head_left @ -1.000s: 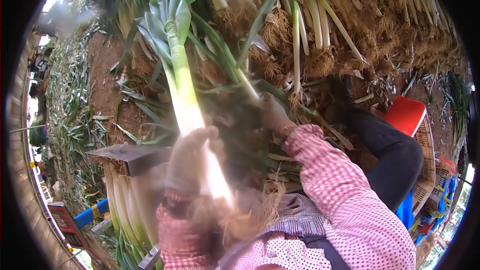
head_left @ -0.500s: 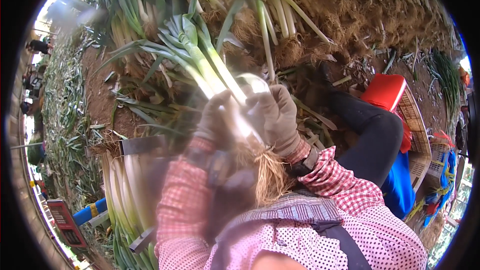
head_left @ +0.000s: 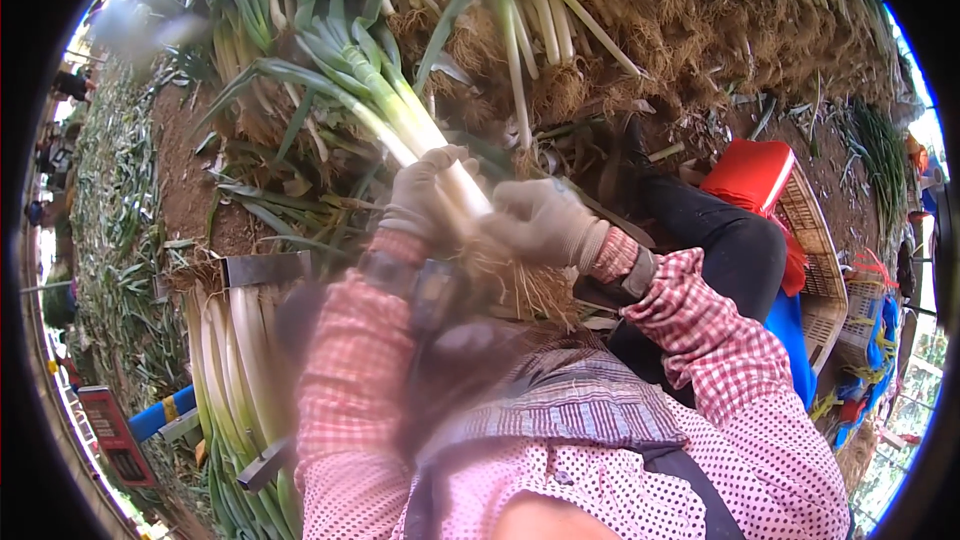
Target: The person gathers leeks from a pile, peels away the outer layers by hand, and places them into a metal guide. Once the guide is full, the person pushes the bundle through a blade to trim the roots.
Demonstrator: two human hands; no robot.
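Two grey-gloved hands met on a single long leek with a white shank and green fanned leaves (head_left: pixel 400 115): the left hand (head_left: pixel 430 195) was closed around the white stalk, while the right hand (head_left: pixel 545 223) curled its fingers about the base just above the tan tangle of roots (head_left: pixel 525 285). The work in hand appeared to be cleaning or trimming the leek; the next move would likely call for a firm grip on the shank while the root end or outer skin was worked loose. The leek ran up and to the left from both fists, its leaves well clear of them. Beside the left forearm lay a stack of trimmed white leeks (head_left: pixel 235 360); heaps of unsorted rooty leeks (head_left: pixel 640 30) lay beyond, and a red plastic stool (head_left: pixel 750 175) stood to the right.
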